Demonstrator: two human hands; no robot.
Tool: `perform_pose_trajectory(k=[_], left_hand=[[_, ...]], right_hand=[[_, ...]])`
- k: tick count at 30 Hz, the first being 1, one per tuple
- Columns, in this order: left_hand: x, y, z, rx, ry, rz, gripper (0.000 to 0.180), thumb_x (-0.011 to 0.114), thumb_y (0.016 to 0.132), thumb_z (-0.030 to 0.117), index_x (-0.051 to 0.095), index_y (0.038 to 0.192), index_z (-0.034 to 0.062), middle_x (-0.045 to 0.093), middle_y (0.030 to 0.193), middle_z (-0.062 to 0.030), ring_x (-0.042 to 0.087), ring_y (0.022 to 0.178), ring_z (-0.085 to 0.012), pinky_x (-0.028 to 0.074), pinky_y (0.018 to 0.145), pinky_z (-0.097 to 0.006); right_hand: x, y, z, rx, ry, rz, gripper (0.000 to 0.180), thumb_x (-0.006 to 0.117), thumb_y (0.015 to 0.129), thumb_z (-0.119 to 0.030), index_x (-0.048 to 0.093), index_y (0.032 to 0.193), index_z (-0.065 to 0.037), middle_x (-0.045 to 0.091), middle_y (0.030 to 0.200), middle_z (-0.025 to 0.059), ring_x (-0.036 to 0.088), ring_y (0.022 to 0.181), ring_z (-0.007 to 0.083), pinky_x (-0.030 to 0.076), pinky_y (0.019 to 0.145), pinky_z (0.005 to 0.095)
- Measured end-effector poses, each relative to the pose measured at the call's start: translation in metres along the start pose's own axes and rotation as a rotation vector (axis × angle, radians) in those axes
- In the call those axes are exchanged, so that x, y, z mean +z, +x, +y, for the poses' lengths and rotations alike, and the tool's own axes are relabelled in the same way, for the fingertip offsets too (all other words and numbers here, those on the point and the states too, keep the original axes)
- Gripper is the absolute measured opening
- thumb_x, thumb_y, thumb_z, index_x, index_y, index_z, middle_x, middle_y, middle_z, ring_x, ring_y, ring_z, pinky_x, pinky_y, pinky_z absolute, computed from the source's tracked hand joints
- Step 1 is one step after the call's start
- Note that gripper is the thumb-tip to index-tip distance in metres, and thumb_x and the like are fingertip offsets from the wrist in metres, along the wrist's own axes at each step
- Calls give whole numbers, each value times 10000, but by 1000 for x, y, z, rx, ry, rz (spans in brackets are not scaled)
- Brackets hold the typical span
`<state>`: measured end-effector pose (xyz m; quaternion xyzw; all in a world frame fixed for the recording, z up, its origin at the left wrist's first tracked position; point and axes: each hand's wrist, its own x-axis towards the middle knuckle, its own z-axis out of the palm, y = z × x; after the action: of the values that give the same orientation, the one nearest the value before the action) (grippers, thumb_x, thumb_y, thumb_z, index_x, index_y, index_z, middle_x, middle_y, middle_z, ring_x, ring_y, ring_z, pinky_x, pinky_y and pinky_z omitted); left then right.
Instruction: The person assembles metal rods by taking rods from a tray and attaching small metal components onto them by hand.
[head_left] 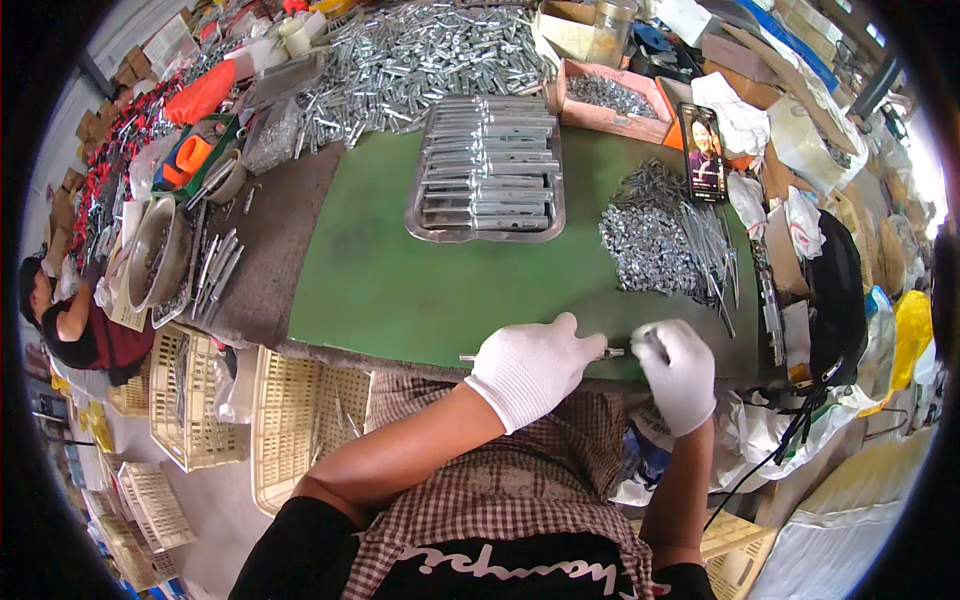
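Both of my hands wear white knitted gloves at the near edge of the green work mat (390, 260). My left hand (530, 368) is closed around a thin silvery metal tube (612, 352) lying crosswise; its two ends poke out on either side of the glove. Just past the tube's right end, my right hand (680, 375) is curled with the fingertips pinched together. Whatever it holds is too small to name. Ahead of my hands, a metal tray (490, 236) bears a stack of similar silvery tubes laid side by side.
Right of the tray lie a heap of small shiny metal parts (645, 245) and thin rods (710, 255). A phone (702, 150) stands behind them, beside a pink box (615, 118) of small parts. Metal pieces (430, 55) pile up at the back. Plastic crates (285, 430) stand lower left; a person (85, 320) sits far left.
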<state>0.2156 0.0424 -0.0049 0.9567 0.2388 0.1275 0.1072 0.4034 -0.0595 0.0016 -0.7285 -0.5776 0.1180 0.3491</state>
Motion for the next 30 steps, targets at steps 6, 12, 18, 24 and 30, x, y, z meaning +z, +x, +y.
perform_pose_trajectory(k=[6,12,18,24,30], left_hand=[[2,-1,1,17,3,46,138,617,867,227,625,1003,206,519,760,-77,608,513,-233,506,455,-386],[0,0,0,14,-2,26,154,622,866,235,623,1016,200,525,768,-78,612,517,-235,511,463,-384],[-3,1,0,2,-32,-19,188,623,865,230,622,1050,197,531,786,-93,622,531,-252,521,471,-391],[-1,0,-1,-2,-48,-30,198,623,862,224,623,1058,200,532,789,-98,624,534,-258,527,474,-397],[-1,0,0,5,-37,-15,237,627,855,221,645,1091,214,537,794,-90,623,532,-249,528,477,-387]], right_hand=[[20,-11,-14,-84,-14,17,118,715,782,-46,649,879,-58,659,855,116,650,759,306,517,667,376],[29,-11,-19,-47,-65,100,120,711,785,-61,650,887,-73,655,858,118,650,747,318,515,648,386],[27,-16,-23,36,-63,119,110,705,783,-59,659,883,-65,662,857,124,657,736,316,520,646,380],[28,-15,-24,58,-22,124,99,696,774,-30,652,860,-48,656,837,125,656,715,298,517,644,364],[28,-12,-15,74,34,79,99,701,760,-5,626,821,-29,637,790,123,633,679,277,498,627,348]])
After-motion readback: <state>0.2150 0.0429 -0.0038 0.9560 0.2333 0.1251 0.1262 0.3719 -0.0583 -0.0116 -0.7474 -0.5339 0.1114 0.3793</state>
